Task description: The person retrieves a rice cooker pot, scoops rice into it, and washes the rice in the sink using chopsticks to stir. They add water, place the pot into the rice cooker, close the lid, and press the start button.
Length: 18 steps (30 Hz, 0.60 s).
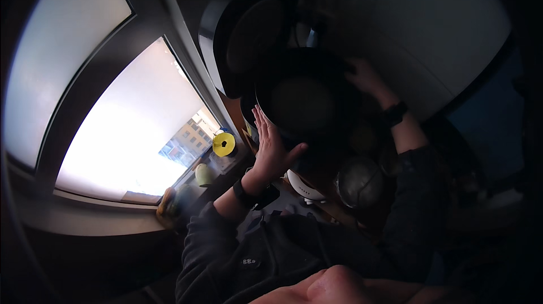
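A large dark round vessel [302,102], possibly a pot, lies in deep shadow before me, with a paler disc at its middle. My left hand [271,147] is held flat along its near left edge, fingers straight and thumb spread away. The palm looks close to or against the rim; firm contact cannot be made out. At the far right edge of the vessel is my right hand [365,78], its fingertips lost in the dark. Behind and left stands a dark rounded piece like a raised lid [254,34], with a silvery outer edge.
A bright window [135,134] fills the left. On its sill are a yellow ring-shaped object [223,144], a pale green cup-like object [204,175] and a blurred brownish object [167,208]. Nearer me are a white rounded device [305,187] and a shiny, clear or metallic round object [359,182].
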{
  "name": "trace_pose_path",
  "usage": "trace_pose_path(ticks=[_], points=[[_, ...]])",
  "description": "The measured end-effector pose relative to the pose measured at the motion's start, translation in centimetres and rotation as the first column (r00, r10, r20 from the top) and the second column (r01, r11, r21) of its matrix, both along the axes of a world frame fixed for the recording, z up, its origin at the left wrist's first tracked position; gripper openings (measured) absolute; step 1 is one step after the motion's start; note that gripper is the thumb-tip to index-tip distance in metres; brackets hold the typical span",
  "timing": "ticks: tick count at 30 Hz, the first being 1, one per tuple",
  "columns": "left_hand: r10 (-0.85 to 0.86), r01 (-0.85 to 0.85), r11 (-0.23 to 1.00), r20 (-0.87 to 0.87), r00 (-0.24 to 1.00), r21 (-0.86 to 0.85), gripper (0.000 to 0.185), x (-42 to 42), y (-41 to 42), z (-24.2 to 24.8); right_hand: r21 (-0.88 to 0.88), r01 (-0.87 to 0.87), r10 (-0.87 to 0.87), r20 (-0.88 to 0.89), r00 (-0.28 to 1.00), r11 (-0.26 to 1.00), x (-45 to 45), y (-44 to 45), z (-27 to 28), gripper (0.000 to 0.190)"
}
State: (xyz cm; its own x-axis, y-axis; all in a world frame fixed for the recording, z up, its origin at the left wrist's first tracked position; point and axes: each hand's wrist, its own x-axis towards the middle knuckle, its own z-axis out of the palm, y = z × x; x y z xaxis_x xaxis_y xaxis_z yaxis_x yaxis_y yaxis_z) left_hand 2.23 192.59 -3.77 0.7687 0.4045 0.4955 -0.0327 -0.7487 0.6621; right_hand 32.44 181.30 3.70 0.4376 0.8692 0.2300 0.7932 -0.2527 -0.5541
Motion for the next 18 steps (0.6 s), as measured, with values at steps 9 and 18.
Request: trace_pose_path(ticks=[9,18], points=[[0.016,-0.004,0.999,-0.255,0.967,0.048,0.113,-1.0,0.4,-2.5,-0.428,0.212,-0.206,0.061,0.977,0.878,-2.9,2.7,0.5,0.029],[-0.011,0.03,0.998,-0.283,0.959,0.062,0.103,-2.0,0.2,-2.8,-0.61,0.238,-0.167,0.172,0.971,0.756,-3.0,5.3,-2.0,0.03]])
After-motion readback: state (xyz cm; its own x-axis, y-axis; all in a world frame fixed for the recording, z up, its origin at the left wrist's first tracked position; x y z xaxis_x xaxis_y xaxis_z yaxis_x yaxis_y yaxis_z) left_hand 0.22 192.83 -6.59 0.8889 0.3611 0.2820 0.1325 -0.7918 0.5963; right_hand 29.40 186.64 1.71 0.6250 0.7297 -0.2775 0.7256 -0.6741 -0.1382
